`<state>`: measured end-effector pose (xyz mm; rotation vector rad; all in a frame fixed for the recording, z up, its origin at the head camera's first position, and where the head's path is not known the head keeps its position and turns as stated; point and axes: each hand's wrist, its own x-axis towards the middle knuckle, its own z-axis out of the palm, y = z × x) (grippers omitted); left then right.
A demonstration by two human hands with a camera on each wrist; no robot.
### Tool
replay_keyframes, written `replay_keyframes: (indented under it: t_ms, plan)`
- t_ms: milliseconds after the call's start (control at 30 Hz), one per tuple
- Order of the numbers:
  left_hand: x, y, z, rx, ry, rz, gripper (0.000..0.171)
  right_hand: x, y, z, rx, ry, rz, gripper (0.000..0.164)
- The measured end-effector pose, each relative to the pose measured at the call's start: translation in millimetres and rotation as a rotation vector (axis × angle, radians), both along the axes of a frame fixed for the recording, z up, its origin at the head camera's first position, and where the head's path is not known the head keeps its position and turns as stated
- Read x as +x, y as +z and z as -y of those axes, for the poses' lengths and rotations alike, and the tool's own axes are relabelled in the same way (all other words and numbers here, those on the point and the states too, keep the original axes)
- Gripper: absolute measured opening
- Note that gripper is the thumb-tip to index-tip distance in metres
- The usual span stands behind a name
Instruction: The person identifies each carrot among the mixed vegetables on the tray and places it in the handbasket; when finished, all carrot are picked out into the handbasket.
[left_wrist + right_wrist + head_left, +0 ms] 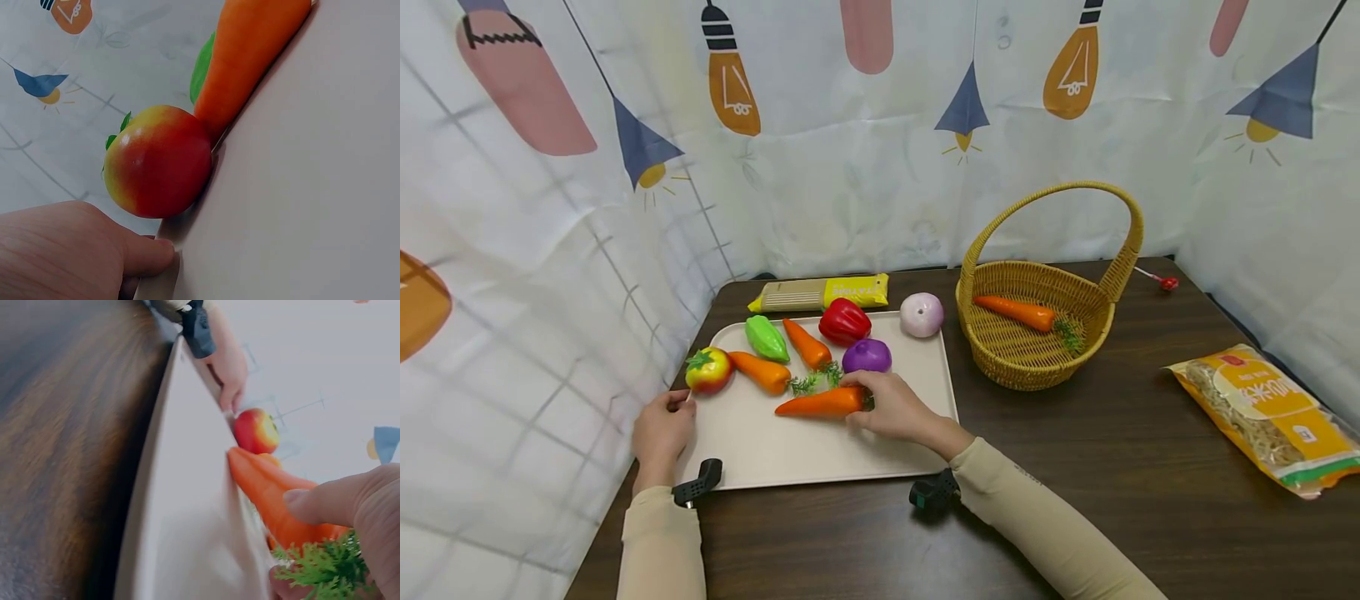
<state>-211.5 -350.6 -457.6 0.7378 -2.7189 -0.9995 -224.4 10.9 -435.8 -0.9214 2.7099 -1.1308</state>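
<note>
My right hand grips a carrot near its leafy end, over the middle of the cream tray. In the right wrist view the thumb presses the side of the carrot, with green fronds below it. At the tray's left edge, my left hand pinches the rim between thumb and fingers, right beside a red-yellow tomato. Two more carrots, a green pepper-like vegetable, a red bell pepper and a purple onion lie toward the tray's back.
Right of the tray stands a wicker basket with a tall handle and a carrot inside. A pale onion sits at the tray's back right corner. A yellow noodle pack lies behind the tray, an orange bag far right.
</note>
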Motion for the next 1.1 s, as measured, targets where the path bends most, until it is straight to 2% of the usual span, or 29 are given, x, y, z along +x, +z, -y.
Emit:
replay_keyframes:
  t_ms: [233,500,767,1100]
  plan:
    - [-0.1,0.6,-1.2,-0.003,0.006,-0.002,0.038,-1.5,8.1,-3.9,-0.174,-0.05,0.054,0.04]
    - [0.0,0.3,-1.1,0.002,0.005,0.001,0.038,-0.5,27.3,-12.8,-0.286,-0.084,0.102,0.035]
    - [-0.8,0.9,-1.3,0.003,0.004,-0.002,0.039,-2.3,43.9,-25.9,-0.357,-0.133,0.086,0.033]
    - [-0.3,1.0,-2.4,0.005,0.013,0.012,0.04,-5.0,62.1,-46.7,-0.473,-0.145,0.062,0.035]
